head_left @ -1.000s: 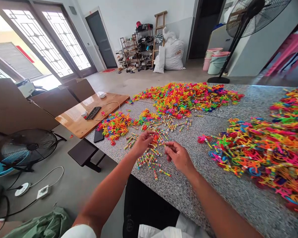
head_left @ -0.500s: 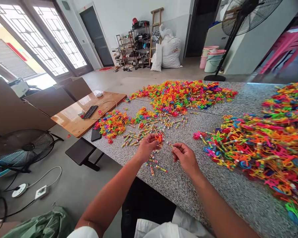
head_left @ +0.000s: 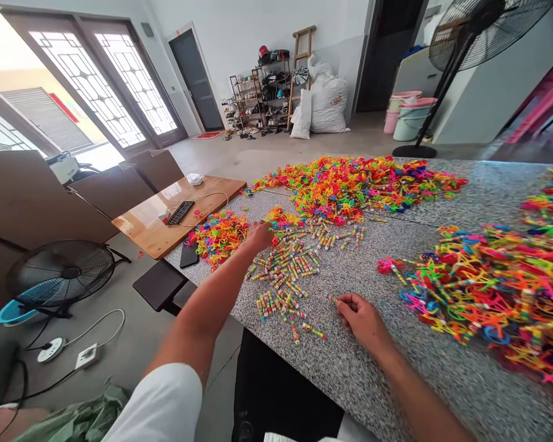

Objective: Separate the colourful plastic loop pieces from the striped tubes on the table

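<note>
My left hand (head_left: 259, 236) reaches out over the speckled stone table (head_left: 350, 380), at the edge of a small heap of bright plastic pieces (head_left: 217, 234). Its fingers point away and are hidden, so I cannot make out whether they hold anything. Closer to me, my right hand (head_left: 361, 319) pinches a short patterned tube (head_left: 332, 298) between thumb and fingertips, one end sticking out to the left. Many similar tubes (head_left: 288, 261), printed in yellow, green and red, lie loose between the hands. Another little mound of plastic pieces (head_left: 283, 218) sits just beyond my left hand.
A large heap of coloured plastic pieces (head_left: 336, 187) spreads along the far side. A heap of pieces and tubes (head_left: 492, 282) covers the right. A phone (head_left: 189, 255) lies by the left edge, near a wooden board (head_left: 159, 236) with a black keyboard (head_left: 180, 213).
My left hand has moved away from the right hand, forward and left to the small heap; the orange piece it held is out of sight. The right hand still holds the tube. The view has shifted.
</note>
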Action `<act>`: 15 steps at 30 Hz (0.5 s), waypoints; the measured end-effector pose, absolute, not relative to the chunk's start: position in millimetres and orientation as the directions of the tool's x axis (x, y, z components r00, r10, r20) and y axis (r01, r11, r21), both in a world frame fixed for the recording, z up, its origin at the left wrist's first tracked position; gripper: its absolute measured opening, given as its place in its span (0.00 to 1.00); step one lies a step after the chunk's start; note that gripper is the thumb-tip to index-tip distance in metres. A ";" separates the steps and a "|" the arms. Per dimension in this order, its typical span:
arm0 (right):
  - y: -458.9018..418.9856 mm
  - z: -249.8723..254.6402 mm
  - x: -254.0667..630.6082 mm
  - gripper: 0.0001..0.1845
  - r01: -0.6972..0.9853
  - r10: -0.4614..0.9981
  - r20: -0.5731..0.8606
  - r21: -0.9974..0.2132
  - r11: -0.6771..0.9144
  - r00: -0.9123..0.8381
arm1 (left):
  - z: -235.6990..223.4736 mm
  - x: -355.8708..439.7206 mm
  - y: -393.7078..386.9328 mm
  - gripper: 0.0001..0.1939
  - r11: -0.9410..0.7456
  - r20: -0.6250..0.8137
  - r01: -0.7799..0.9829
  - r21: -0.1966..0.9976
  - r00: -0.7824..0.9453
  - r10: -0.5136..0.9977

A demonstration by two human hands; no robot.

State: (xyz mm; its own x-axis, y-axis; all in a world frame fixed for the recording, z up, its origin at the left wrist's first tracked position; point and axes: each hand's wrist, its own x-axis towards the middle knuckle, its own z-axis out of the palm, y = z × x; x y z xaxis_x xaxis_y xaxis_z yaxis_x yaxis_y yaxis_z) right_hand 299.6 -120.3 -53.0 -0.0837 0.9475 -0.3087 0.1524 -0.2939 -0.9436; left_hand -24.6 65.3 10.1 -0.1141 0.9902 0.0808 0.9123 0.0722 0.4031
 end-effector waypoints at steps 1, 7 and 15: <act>-119.9 -53.4 299.0 0.15 0.176 0.946 -0.315 -0.938 -0.298 -0.080 | 2.9 -13.2 74.0 0.16 0.059 0.044 0.913 0.403 -0.084 0.995; -124.9 -57.3 304.6 0.16 0.189 0.950 -0.297 -0.942 -0.276 -0.095 | -18.6 16.6 107.0 0.10 0.075 -0.075 0.865 0.496 -0.044 0.996; -119.8 -55.0 304.4 0.18 0.079 0.943 -0.319 -0.947 -0.312 -0.099 | -4.4 12.0 85.8 0.17 0.064 -0.054 0.617 0.784 -0.035 0.998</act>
State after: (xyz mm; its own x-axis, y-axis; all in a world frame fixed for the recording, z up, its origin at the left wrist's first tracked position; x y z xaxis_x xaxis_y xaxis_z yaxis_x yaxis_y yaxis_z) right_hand 304.4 -119.8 -55.0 -0.0988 0.9426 -0.3190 0.0788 -0.3121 -0.9468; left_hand 12.0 85.8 -4.4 -0.0354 0.9979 -0.0540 0.6174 0.0644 0.7840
